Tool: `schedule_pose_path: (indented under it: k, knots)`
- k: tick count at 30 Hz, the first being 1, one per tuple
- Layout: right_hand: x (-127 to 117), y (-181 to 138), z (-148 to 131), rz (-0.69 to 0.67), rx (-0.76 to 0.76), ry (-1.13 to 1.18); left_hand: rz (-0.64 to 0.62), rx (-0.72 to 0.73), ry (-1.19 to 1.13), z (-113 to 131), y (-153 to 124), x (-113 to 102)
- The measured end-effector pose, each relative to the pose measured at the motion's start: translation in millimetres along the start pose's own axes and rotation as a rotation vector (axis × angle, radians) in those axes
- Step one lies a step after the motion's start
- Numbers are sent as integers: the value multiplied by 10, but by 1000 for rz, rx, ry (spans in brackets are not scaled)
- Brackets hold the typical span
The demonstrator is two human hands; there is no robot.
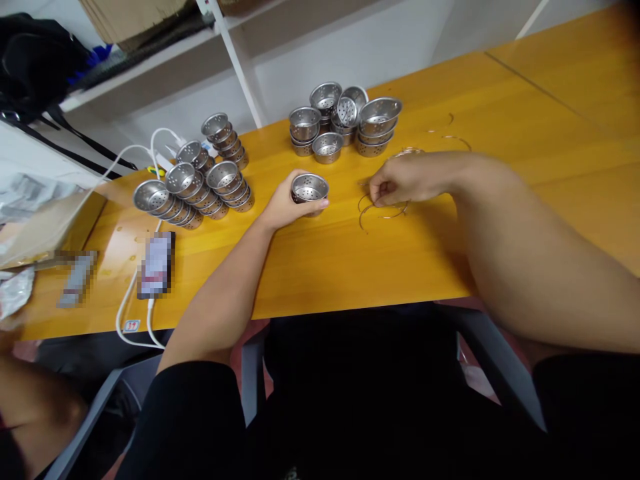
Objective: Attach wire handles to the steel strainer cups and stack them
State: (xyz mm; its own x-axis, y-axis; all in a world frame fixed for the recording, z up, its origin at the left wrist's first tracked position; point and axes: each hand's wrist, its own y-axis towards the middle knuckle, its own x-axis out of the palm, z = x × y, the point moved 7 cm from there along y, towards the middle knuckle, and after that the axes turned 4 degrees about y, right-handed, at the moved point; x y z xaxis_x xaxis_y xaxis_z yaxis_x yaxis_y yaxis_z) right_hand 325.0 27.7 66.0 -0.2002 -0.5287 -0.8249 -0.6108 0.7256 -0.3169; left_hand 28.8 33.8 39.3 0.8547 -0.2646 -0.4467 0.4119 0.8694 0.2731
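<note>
My left hand (287,205) is wrapped round a small perforated metal cup (310,189), which stands upright with its mouth facing up. To the right of it, my right hand (395,181) has its thumb and fingers pinched together low over the table. Thin copper-coloured wires (369,208) curve out around those fingertips, and one appears to be in the pinch, though the fingers partly hide it. More such wires (409,152) lie just behind the right hand. Several matching cups (327,148) sit stacked and loose beyond both hands.
Stacks of the same cups (185,181) stand on the yellow table (320,267) at the left. A phone (156,265) with a white cable (120,313) lies nearer. Loose wire pieces (457,139) are at the right. Another person's arm (40,393) shows at lower left.
</note>
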Motion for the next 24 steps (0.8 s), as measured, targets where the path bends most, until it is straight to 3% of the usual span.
schedule_pose_path:
  k: [5, 10, 14, 19, 24]
  knots:
    - [20, 21, -86, 62, 68, -109, 71, -4, -68, 44, 3, -47]
    - [115, 40, -311, 29, 119, -168, 123, -77, -177, -16, -17, -116]
    - [127, 40, -424, 26, 108, -226, 234, -62, -142, -96, 9, -178]
    - [17, -7, -522, 130, 46, -103, 338, 29, 17, -278, 125, -288]
    - [-95, -33, -540, 289, -47, 161, 379, 61, 2, -422, 168, -350]
